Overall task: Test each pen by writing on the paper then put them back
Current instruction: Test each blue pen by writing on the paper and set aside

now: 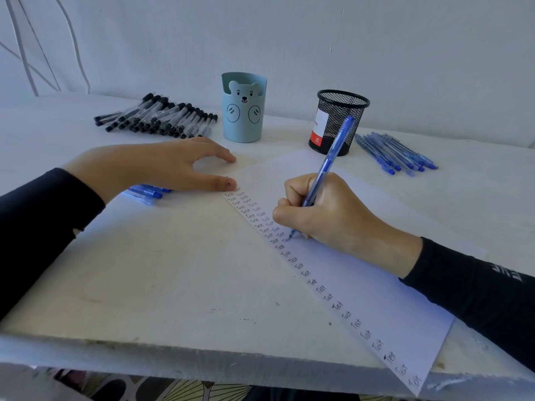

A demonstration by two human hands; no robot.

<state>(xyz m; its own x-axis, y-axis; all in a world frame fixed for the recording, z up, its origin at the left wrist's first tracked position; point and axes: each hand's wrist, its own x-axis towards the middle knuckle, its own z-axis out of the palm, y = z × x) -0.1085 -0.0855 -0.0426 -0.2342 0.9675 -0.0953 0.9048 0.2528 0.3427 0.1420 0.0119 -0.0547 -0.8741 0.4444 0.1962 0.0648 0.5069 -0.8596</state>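
My right hand (327, 215) grips a blue pen (333, 157), its tip touching the white paper (362, 285) beside columns of the handwritten word "Test". My left hand (162, 166) lies flat with straight fingers, thumb tip pressing the paper's top left corner. A few blue pens (147, 192) lie under my left hand. More blue pens (396, 153) lie in a heap at the right. A pile of black pens (162, 117) lies at the back left.
A light blue bear-faced pen cup (244, 108) and a black mesh pen cup (335, 123) stand behind the paper. The white table's front edge (202, 351) runs across the bottom. A white wall rises close behind the table.
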